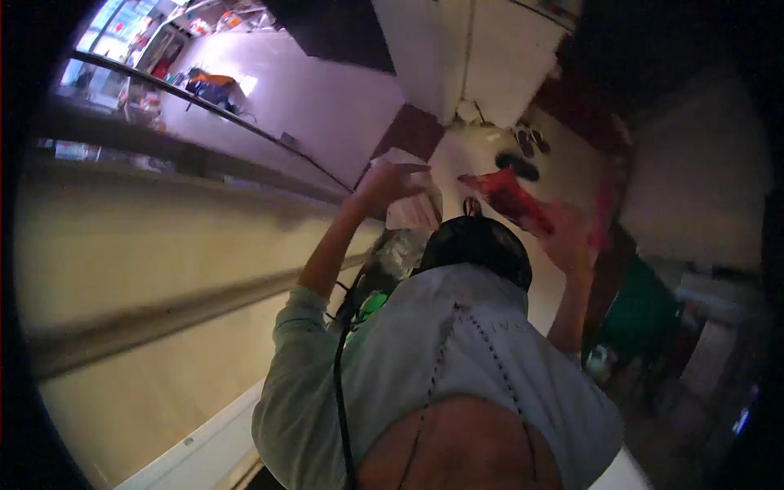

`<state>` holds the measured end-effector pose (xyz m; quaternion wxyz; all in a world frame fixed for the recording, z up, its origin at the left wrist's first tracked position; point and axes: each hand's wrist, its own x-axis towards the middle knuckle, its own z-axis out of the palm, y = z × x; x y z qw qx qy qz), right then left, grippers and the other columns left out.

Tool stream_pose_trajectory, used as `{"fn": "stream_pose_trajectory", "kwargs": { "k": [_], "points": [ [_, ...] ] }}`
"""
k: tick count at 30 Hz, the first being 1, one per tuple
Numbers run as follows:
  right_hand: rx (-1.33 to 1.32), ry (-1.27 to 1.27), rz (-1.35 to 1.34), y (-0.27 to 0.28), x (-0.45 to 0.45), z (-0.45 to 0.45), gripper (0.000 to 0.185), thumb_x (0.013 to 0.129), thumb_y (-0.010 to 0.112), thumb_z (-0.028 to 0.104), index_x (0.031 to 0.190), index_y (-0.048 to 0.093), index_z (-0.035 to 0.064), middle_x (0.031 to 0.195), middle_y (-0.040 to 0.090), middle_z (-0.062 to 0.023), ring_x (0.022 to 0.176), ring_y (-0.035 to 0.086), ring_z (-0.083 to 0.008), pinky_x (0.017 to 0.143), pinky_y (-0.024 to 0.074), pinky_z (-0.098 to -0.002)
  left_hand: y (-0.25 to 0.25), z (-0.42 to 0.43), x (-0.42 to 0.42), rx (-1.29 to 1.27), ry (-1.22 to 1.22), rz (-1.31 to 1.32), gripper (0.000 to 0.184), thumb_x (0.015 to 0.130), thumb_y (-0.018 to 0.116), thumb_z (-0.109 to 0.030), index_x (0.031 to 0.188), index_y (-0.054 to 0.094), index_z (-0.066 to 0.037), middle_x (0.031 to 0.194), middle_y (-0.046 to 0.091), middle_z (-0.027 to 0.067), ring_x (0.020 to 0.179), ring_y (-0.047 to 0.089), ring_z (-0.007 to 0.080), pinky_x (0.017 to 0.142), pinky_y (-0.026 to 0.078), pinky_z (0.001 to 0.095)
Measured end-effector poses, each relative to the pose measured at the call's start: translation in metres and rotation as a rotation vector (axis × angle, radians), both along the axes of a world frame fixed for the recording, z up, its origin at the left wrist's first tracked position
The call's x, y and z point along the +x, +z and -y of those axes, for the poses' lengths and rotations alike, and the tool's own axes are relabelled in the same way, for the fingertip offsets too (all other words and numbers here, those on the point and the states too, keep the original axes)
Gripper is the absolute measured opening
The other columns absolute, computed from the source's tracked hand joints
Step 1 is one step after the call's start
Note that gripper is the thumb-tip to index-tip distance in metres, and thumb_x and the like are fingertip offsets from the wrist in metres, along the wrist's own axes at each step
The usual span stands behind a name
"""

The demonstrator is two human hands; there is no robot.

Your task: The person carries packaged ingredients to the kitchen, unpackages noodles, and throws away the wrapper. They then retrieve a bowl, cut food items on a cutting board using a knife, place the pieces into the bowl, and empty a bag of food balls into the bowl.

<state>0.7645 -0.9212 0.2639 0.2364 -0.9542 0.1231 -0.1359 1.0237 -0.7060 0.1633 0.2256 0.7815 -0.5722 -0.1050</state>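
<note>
Shirt (pixel 490 351) | right hand (pixel 567 237) clutches packet (pixel 513 200) by end | left hand (pixel 385 188) at bag (pixel 415 214), grip unclear

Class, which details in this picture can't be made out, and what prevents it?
Head view: any print on the red item, lost to blur.
Head view: what the pale item is, blurred and partly covered by the left grip.
Head view: lower part of the black item, hidden behind the grey shirt.
Head view: lettering on the shirt, too small and blurred.
</note>
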Motion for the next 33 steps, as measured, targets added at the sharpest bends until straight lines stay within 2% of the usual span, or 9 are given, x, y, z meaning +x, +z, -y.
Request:
{"fn": "stream_pose_trajectory", "kwargs": {
  "k": [2, 5, 9, 11, 19, 22, 27, 30, 33],
  "points": [
    [0.039, 0.286, 0.111, 0.007, 0.083, 0.033, 0.025, 0.069, 0.068, 0.015, 0.094, 0.066, 0.0084, 0.074, 0.060, -0.0105, 0.069, 0.056, -0.0265, 0.061, 0.0447, -0.0376, 0.035, 0.029, 0.021, 0.244, 0.155, -0.034, 0.056, 0.073, 0.064, -0.042, 0.123, 0.049, -0.020, 0.085, 0.063, 0.0137, 0.075, 0.060, 0.0300, 0.070, 0.046, 0.0397],
    [0.087, 0.695, 0.227, 0.031, 0.207, 0.050, 0.023, 0.069, 0.068, 0.015, 0.092, 0.066, 0.0096, 0.070, 0.058, -0.0089, 0.070, 0.056, -0.0258, 0.062, 0.0461, -0.0379, 0.048, 0.046, 0.067, 0.167, 0.375, -0.195, 0.060, 0.069, 0.068, -0.041, 0.121, 0.051, -0.018, 0.082, 0.063, 0.0122, 0.075, 0.060, 0.0296, 0.068, 0.046, 0.0398],
    [0.007, 1.158, 0.225, 0.068, 0.378, 0.051, 0.023, 0.069, 0.068, 0.014, 0.092, 0.065, 0.0099, 0.068, 0.057, -0.0092, 0.071, 0.057, -0.0260, 0.062, 0.0468, -0.0369, 0.002, 0.036, 0.164, -0.320, 0.376, -0.145, 0.046, 0.067, 0.070, -0.037, 0.107, 0.059, -0.017, 0.080, 0.062, 0.0115, 0.070, 0.060, 0.0309, 0.062, 0.047, 0.0405],
    [-0.037, 1.308, 0.207, 0.066, 0.479, 0.044, 0.030, 0.067, 0.069, 0.014, 0.096, 0.063, 0.0082, 0.071, 0.058, -0.0097, 0.071, 0.057, -0.0277, 0.062, 0.0467, -0.0348, 0.031, 0.042, 0.209, -0.306, 0.653, 0.072, 0.037, 0.068, 0.070, -0.038, 0.096, 0.061, -0.015, 0.078, 0.062, 0.0114, 0.067, 0.060, 0.0310, 0.059, 0.047, 0.0404],
    [0.685, 0.859, 0.400, 0.034, 0.775, 0.009, 0.060, 0.067, 0.072, 0.021, 0.121, 0.049, 0.0069, 0.119, 0.051, -0.0098, 0.109, 0.049, -0.0156, 0.092, 0.0416, -0.0315, 0.023, 0.005, 0.441, -0.404, 1.026, -0.029, 0.030, 0.071, 0.067, -0.037, 0.078, 0.063, -0.009, 0.064, 0.061, 0.0105, 0.059, 0.059, 0.0294, 0.051, 0.046, 0.0377],
    [1.485, 0.899, 0.081, -0.004, 0.849, -0.009, 0.074, 0.070, 0.074, 0.026, 0.130, 0.036, 0.0053, 0.122, 0.047, -0.0123, 0.111, 0.046, -0.0174, 0.093, 0.0399, -0.0326, 0.044, -0.019, 0.514, -0.482, 1.051, -0.119, 0.027, 0.074, 0.066, -0.032, 0.081, 0.064, -0.006, 0.068, 0.063, 0.0114, 0.059, 0.061, 0.0250, 0.053, 0.046, 0.0352],
    [1.154, 0.897, -0.591, -0.038, 0.986, -0.046, 0.067, 0.072, 0.074, 0.022, 0.125, 0.038, 0.0007, 0.114, 0.054, -0.0083, 0.100, 0.053, -0.0155, 0.087, 0.0450, -0.0320, 0.058, -0.064, 0.676, -0.616, 1.071, -0.478, 0.024, 0.079, 0.064, -0.025, 0.091, 0.066, -0.005, 0.071, 0.065, 0.0096, 0.060, 0.059, 0.0093, 0.057, 0.047, 0.0278],
    [1.152, 0.837, -0.561, -0.038, 1.084, -0.089, 0.064, 0.072, 0.074, 0.020, 0.122, 0.040, -0.0003, 0.107, 0.058, -0.0085, 0.094, 0.056, -0.0154, 0.083, 0.0473, -0.0305, 0.035, -0.099, 0.779, -0.757, 1.060, -0.411, 0.025, 0.080, 0.063, -0.027, 0.092, 0.065, -0.005, 0.070, 0.065, 0.0078, 0.061, 0.056, 0.0066, 0.056, 0.046, 0.0270],
    [0.975, 0.883, -0.531, -0.039, 1.185, -0.127, 0.063, 0.073, 0.073, 0.018, 0.122, 0.040, -0.0009, 0.107, 0.058, -0.0104, 0.094, 0.056, -0.0147, 0.083, 0.0474, -0.0295, 0.049, -0.123, 0.873, -0.534, 1.303, -0.414, 0.028, 0.080, 0.062, -0.030, 0.089, 0.064, -0.003, 0.067, 0.063, 0.0114, 0.059, 0.057, 0.0095, 0.054, 0.045, 0.0292]
  ]
}}
